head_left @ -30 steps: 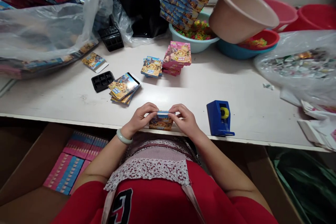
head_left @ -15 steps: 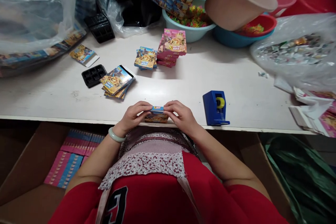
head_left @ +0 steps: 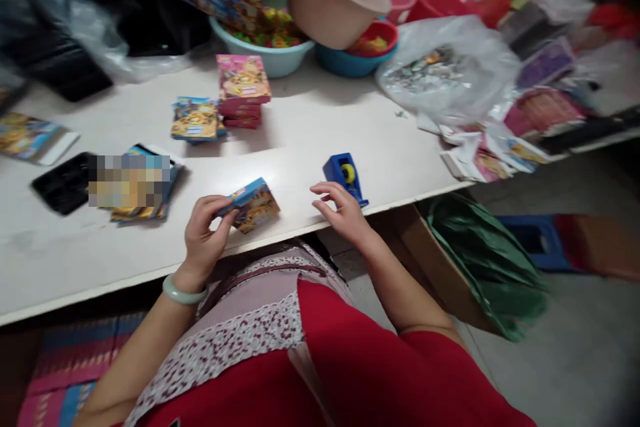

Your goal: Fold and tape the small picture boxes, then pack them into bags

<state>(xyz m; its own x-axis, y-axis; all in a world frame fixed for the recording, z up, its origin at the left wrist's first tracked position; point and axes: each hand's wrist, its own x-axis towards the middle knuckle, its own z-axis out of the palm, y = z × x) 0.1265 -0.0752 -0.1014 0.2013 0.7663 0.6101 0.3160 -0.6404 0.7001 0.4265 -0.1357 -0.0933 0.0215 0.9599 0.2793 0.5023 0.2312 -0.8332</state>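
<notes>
My left hand (head_left: pixel 207 230) grips a small blue and gold printed box (head_left: pixel 257 209) by its left end, near the table's front edge. The box stands tilted, its blue narrow side facing up. My right hand (head_left: pixel 343 209) is off the box, thumb and fingers apart, with nothing visible in it. Just behind that hand sits a blue tape dispenser (head_left: pixel 345 177) with a yellow roll. To the left of my left hand lie several similar flat boxes in a pile (head_left: pixel 143 203), partly blurred out, beside a black plastic tray (head_left: pixel 65 183).
A pink box stack (head_left: pixel 243 80) and a blue box stack (head_left: pixel 195 119) stand mid-table. Behind them are basins (head_left: pixel 280 61) and a leaning beige bucket (head_left: pixel 335 7). A clear bag of small pieces (head_left: pixel 450 73) lies right; a green bag lines a carton (head_left: pixel 485 267) below.
My right hand has let go of the box and moved right, towards the tape dispenser. The left hand keeps the box, which has turned. The view has swung right.
</notes>
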